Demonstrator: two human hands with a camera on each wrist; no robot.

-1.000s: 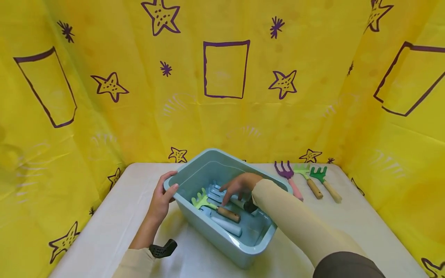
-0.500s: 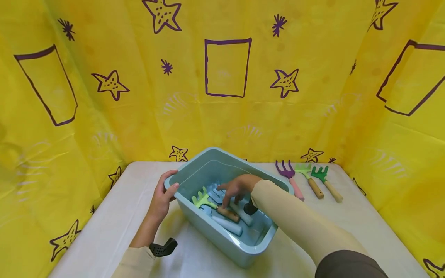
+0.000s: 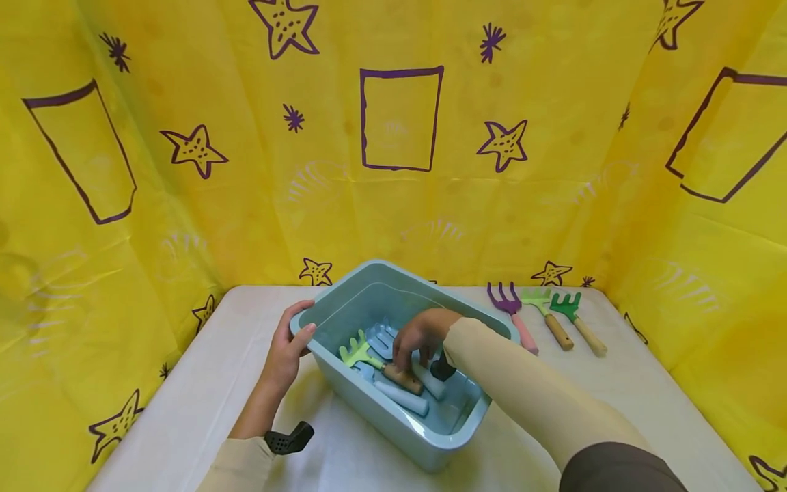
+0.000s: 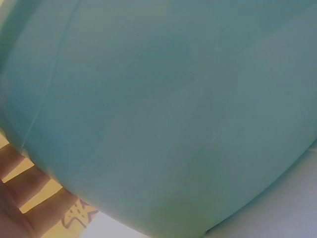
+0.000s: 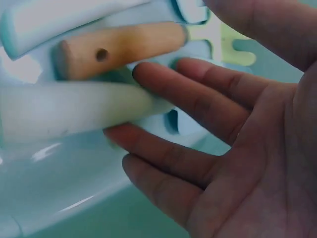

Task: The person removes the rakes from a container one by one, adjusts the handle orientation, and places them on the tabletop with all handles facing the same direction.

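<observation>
Both hands are at the pale blue tub [image 3: 473,410] in the lower middle of the head view; my left hand [image 3: 284,355] grips its near-left corner, thumb hooked over the rim and fingers down the outer wall; my right hand [image 3: 420,335] is down inside the tub, fingers bent over the tools on its floor. A light green rake with a wooden handle [image 3: 376,360] lies there, head toward the left; a pale blue rake [image 3: 380,339] lies just behind it, and a white-handled tool [image 3: 402,400] lies in front, nearer the lower edge. To the right of the tub, on the white table [image 3: 203,389], three small tools lie side by side: a purple fork [image 3: 512,312], a light green rake [image 3: 546,316] and a dark green rake [image 3: 576,320]. Yellow cloth [image 3: 184,205] printed with purple stars fills the frame above and beside the table.

From the left wrist, the tub wall [image 4: 168,109] fills nearly everything; my left fingers [image 4: 22,188] lie flat against it at the lower left corner.

From the right wrist, my right hand [image 5: 237,148] fills the right half, fingers loosely spread and gently curved, closed on nothing; the fingertips [image 5: 148,74] touch a white handle [image 5: 69,111] at the left and sit just below the wooden handle [image 5: 124,47] in the upper middle; a bit of the light green head [image 5: 233,44] shows at the upper right.
</observation>
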